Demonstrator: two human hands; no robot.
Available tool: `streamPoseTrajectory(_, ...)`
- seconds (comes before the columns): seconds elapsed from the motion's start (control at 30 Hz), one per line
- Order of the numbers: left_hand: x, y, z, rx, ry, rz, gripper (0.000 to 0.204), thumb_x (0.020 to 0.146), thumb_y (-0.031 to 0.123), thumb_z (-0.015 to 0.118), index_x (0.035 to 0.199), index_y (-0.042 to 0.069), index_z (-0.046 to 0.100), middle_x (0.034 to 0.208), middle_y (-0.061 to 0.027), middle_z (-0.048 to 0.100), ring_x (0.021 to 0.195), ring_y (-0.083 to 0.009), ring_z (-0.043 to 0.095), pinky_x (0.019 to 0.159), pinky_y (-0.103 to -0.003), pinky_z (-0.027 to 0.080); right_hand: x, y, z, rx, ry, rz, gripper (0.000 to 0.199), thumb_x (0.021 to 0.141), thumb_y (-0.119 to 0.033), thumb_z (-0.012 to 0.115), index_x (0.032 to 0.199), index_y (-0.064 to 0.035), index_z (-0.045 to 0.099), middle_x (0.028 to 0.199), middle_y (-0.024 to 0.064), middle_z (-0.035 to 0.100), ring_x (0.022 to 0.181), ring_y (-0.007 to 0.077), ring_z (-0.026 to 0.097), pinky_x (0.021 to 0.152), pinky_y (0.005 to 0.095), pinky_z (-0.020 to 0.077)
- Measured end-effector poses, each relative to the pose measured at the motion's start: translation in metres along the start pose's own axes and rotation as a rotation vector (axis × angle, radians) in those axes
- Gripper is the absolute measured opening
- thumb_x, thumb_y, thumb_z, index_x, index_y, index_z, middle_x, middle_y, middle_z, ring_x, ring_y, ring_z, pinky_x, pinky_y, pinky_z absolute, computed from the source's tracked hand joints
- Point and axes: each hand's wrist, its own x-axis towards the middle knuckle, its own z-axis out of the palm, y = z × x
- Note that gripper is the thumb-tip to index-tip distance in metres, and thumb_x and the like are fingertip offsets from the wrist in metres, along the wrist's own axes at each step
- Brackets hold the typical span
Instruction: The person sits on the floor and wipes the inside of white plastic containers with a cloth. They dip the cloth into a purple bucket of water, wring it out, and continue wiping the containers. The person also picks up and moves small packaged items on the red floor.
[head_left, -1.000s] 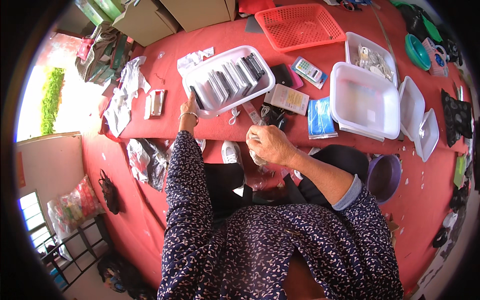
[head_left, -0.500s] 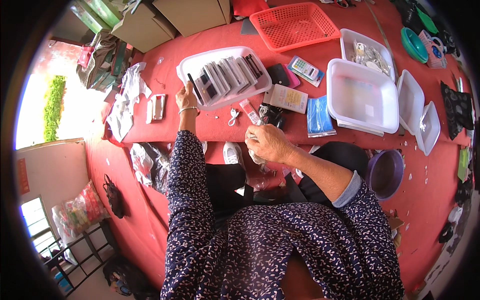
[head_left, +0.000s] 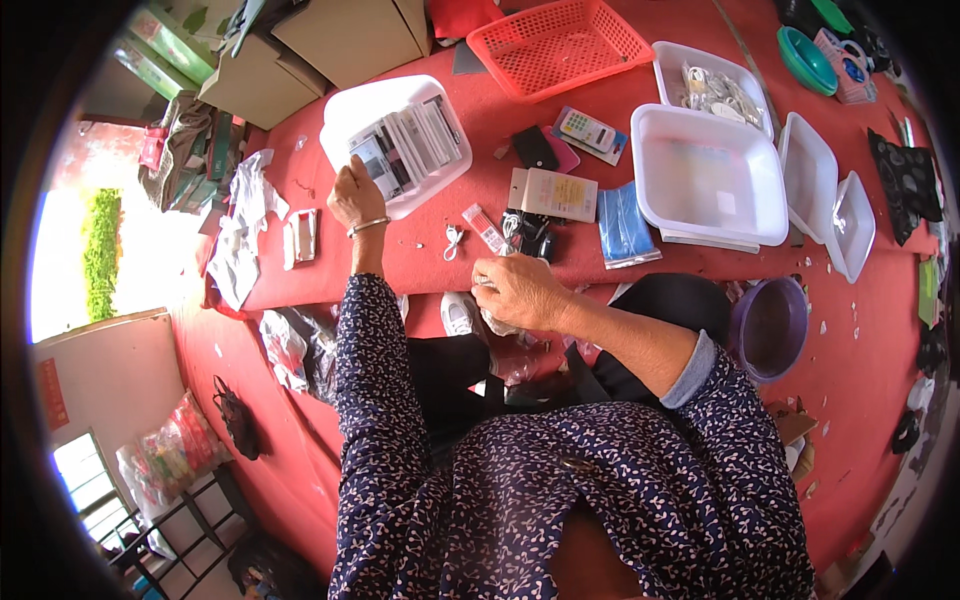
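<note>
At the near left rim of a white plastic tub (head_left: 345, 105), my left hand (head_left: 357, 198) is closed, its fingers curled at the edge. A row of thin, flat, boxy items (head_left: 418, 138) in grey, white and black leans inside the tub. My right hand (head_left: 525, 292) is closed just off the near edge of the red-covered surface, above my lap. From its underside pokes a crumpled whitish cloth-like thing (head_left: 497, 323), mostly hidden by the fingers. Just beyond that hand lie a coiled black cable (head_left: 535, 240), a small red-and-white pack (head_left: 485, 228) and a white cable (head_left: 453, 242).
An orange-red basket (head_left: 560, 50) stands far back. To the right are a white basin (head_left: 710, 220), a tub of cables (head_left: 668, 60) and smaller white tubs. A cream box (head_left: 555, 193), a blue packet (head_left: 625, 225) and a calculator-like device (head_left: 592, 132) lie mid-table. A purple bucket (head_left: 770, 330) stands lower right.
The tub with the flat items has turned and shifted left, with my left hand at its rim. My right hand keeps nearly the same place. The whole view has shifted slightly.
</note>
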Motion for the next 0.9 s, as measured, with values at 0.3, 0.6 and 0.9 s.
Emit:
streamPoseTrajectory(0.3,-0.016,0.021,0.002,0.033,0.083,0.006,0.038,0.084,0.030,0.050,0.056,0.004,0.044,0.053,-0.0157,0.050,0.046,-0.0336,0.049,0.042,-0.041,0.036,-0.001,-0.003,0.003,0.023,-0.057,-0.006,0.019,0.074,-0.020,0.050,0.076,-0.0020,0.055,0.069,0.0185,0.060,0.068,0.0337,0.060,0.059,0.0431,0.0462)
streamPoseTrajectory(0.6,-0.104,0.062,0.012,-0.166,0.154,0.096,0.027,0.083,0.016,0.054,0.063,0.002,0.044,0.054,-0.0143,0.047,0.043,-0.0298,0.048,0.037,-0.037,0.037,0.056,0.072,0.014,1.289,0.073,0.672,0.027,0.080,-0.012,0.049,0.056,-0.0017,0.048,0.042,0.0078,0.045,0.032,0.0153,0.044,0.030,0.0314,0.0384)
streamPoseTrajectory(0.9,-0.153,0.069,-0.003,0.024,-0.256,0.561,0.018,0.076,0.017,0.060,0.068,0.007,0.048,0.068,-0.0078,0.049,0.062,-0.0256,0.054,0.048,-0.035,0.044,0.076,0.116,0.038,1.258,0.284,0.553,0.016,0.070,-0.009,0.061,0.079,0.0041,0.059,0.052,0.0085,0.053,0.038,0.0161,0.049,0.036,0.0297,0.0410)
